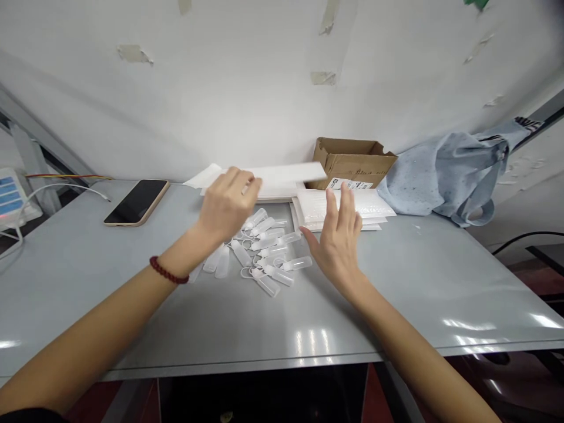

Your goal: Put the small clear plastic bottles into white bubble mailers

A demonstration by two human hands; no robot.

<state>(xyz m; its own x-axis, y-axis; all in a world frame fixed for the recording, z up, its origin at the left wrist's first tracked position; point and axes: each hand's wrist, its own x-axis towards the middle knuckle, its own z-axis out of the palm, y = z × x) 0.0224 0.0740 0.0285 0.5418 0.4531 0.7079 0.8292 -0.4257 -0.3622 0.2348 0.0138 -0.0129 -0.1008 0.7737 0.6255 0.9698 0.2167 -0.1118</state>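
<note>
My left hand is closed on a long white flat sheet, held level above the table's back half. A dark red bead bracelet circles that wrist. My right hand is open with fingers stretched up, holding nothing, just below the sheet's right end. Between and under both hands lies a heap of several small clear plastic tubes with caps on the grey table.
A stack of white bubble-wrap pouches lies behind my right hand, and an open cardboard box stands behind it by the wall. A blue-grey cloth bag is at the right. A phone lies at the left.
</note>
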